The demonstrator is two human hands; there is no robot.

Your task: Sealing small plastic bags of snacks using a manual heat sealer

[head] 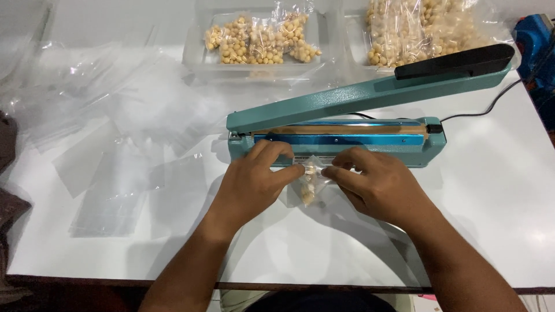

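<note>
- Pouch [310, 180] of pale round nuts is sitting on the white table [491, 196], near the middle, just in front of the sealer [338, 138] and touching its near edge.
- Left hand [254, 179] is pinching the pouch's left top corner, fingers closed on the film.
- Right hand [378, 185] is pinching the right top corner the same way, so both hands are stretching the mouth flat between them.
- Sealer is lying just beyond the hands, its teal arm [370, 95] raised and slanting up to the right, its black handle [457, 60] at the far right; a black cord [491, 107] is running off to the right.
- Loose clear bags [110, 138] are lying spread over the left side of the table.
- Far off, a tray [199, 58] is holding filled pouches [260, 40], and a bigger heap of them [416, 29] is lying to its right.
- Risks, as I judge them: the mouth is looking slightly crumpled, so a fold left in the film could be giving a leaky seam; nuts are sitting high in the pouch, so one could be getting caught on the bar; fingertips are resting close to the bar, so the arm dropping could be pinching or burning them.
</note>
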